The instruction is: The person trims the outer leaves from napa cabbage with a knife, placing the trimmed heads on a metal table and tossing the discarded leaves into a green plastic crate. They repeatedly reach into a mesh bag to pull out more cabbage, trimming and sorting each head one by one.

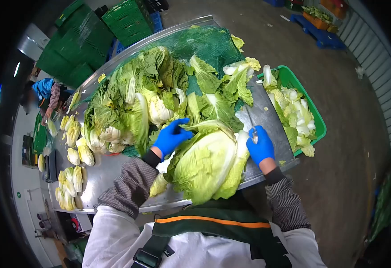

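Note:
My right hand [260,145], in a blue glove, is closed around a knife [250,119] whose thin blade points away from me over the metal table. My left hand [172,137], also gloved in blue, has its fingers apart at the upper left edge of a large Chinese cabbage [206,161]. That cabbage lies at the table's near edge, its broad outer leaves spread toward me. Beyond my hands, loose green leaves [213,107] lie beside a heap of untrimmed cabbages [135,85].
Trimmed cabbages [84,152] stand on the metal table [104,178] to the left. A green net [204,42] lies at the far end. A green crate [321,120] of leaf scraps stands right of the table. Stacked crates [126,22] are behind; a co-worker [48,91] works at far left.

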Tool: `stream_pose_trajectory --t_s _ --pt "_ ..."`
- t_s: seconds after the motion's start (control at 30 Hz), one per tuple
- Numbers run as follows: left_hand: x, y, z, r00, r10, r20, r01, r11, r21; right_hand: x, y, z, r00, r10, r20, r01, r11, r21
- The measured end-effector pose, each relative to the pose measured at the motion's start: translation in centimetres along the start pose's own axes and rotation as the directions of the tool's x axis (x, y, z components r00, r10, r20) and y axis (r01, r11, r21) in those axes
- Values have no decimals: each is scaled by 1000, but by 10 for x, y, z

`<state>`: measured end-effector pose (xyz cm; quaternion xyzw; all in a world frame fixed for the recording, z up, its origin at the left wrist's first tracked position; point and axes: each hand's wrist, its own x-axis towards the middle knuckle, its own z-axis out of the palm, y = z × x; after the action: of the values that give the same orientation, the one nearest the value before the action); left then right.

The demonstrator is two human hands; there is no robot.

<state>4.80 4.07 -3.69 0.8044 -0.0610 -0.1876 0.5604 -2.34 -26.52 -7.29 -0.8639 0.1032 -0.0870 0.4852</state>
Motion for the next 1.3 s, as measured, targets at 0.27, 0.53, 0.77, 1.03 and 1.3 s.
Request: stream_pose_trajectory --t_s 0.27,0.53,0.77,1.03,1.3 --pt "-31 21 93 989 151 0 -66 431 900 27 2 -10 1000 4 -21 -5 1000 -9" --pt "29 -6 10 977 -137 166 107 978 177 24 -39 -48 970 -167 -174 117 957 -264" --pt "-18 31 27 977 33 213 119 738 -665 -10 -76 3 962 -12 274 -44 979 198" --pt "-37 23 24 985 161 60 59 11 -998 7 -122 -3 950 -111 290 -14 918 396" --pt "-47 42 3 989 141 47 -44 580 -813 -3 -122 30 961 -139 237 68 957 284"
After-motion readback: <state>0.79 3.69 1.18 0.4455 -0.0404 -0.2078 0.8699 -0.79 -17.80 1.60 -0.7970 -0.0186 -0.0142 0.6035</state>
